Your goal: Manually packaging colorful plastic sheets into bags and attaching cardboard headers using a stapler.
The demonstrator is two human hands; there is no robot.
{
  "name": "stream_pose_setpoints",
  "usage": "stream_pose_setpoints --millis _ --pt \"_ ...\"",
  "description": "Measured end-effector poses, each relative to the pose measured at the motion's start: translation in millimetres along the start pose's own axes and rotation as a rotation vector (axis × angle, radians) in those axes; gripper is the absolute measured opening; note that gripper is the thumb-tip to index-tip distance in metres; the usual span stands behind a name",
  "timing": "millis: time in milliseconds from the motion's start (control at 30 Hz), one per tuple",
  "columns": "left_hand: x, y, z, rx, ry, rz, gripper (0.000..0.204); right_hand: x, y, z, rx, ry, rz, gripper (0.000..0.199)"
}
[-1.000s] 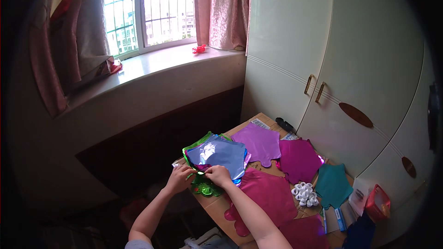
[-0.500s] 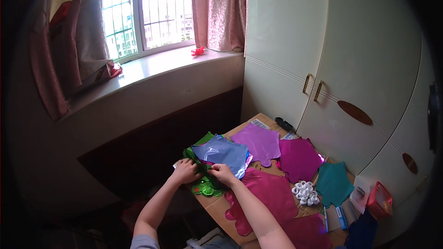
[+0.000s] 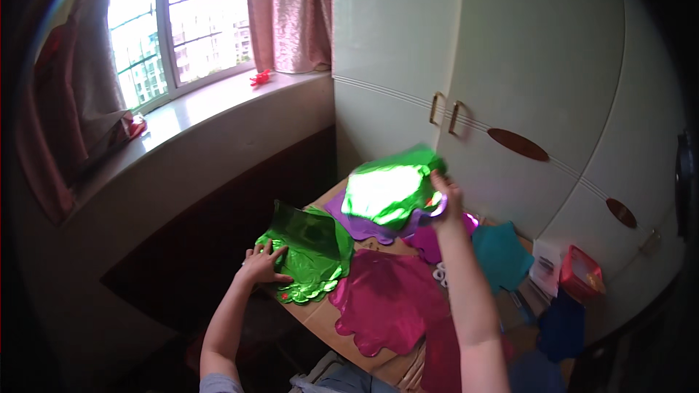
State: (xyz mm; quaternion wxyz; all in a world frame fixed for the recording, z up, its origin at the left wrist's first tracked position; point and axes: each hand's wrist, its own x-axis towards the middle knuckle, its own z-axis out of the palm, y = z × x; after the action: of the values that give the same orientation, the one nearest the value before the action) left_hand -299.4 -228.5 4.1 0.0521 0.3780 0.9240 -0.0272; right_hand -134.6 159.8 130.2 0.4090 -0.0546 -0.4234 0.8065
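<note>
My right hand [image 3: 449,200] holds a shiny green foil piece [image 3: 386,193] up by its right edge, over the far part of the cardboard-topped table. The piece is blurred and catches bright light. Beneath it a purple foil piece [image 3: 357,225] is partly hidden. My left hand [image 3: 263,263] rests with fingers spread on the edge of a green foil pile [image 3: 313,269] at the table's left. A dark green flap [image 3: 302,229] stands up from this pile. Close by on the right lies a large crimson foil piece [image 3: 389,298] with a lobed edge.
Farther right are a magenta piece [image 3: 429,244], a teal piece [image 3: 504,255] and white rings [image 3: 440,274] mostly behind my right forearm. A red box [image 3: 580,274] and a dark blue piece [image 3: 562,326] sit near the white cabinet [image 3: 539,51]. The window wall borders the left.
My right hand has moved away from the pile, up and right, with a green foil piece. My left hand has opened. The blue-grey piece no longer shows on the pile. The view has shifted right.
</note>
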Motion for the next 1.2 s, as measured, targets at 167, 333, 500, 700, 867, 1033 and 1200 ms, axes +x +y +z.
stream_pose_setpoints --millis 167,333,500,700,867,1033,1200 --pt "10.6 1.4 -0.8 -0.004 0.025 0.079 0.105 -58.4 -132.8 -21.3 -0.337 0.004 -0.389 0.012" --pt "1.7 5.1 -16.5 0.013 0.023 0.111 0.104 -177.2 -209.8 -29.3 -1.344 0.197 -0.701 0.01" --pt "-29.6 72.3 -11.2 -0.369 0.382 0.322 0.076 -289.0 -189.4 -30.1 -1.956 -0.332 -0.948 0.019" --pt "-133.4 263.4 15.5 -1.762 -0.757 0.602 0.07 -375.8 -101.7 -61.4 -2.007 -0.497 -0.708 0.01" --pt "-155.8 314.8 70.5 -1.969 -1.04 0.091 0.039 -407.5 -62.1 -91.0 -1.991 -0.412 -0.572 0.007" --pt "-147.6 325.2 73.7 -1.839 -0.948 -0.066 0.026 -404.4 -94.5 -95.2 -1.698 -0.394 -0.474 0.026" --pt "-135.4 330.3 74.9 -1.629 -0.934 0.058 0.033 -394.4 -117.6 -168.4 -1.547 0.143 -0.106 0.04"
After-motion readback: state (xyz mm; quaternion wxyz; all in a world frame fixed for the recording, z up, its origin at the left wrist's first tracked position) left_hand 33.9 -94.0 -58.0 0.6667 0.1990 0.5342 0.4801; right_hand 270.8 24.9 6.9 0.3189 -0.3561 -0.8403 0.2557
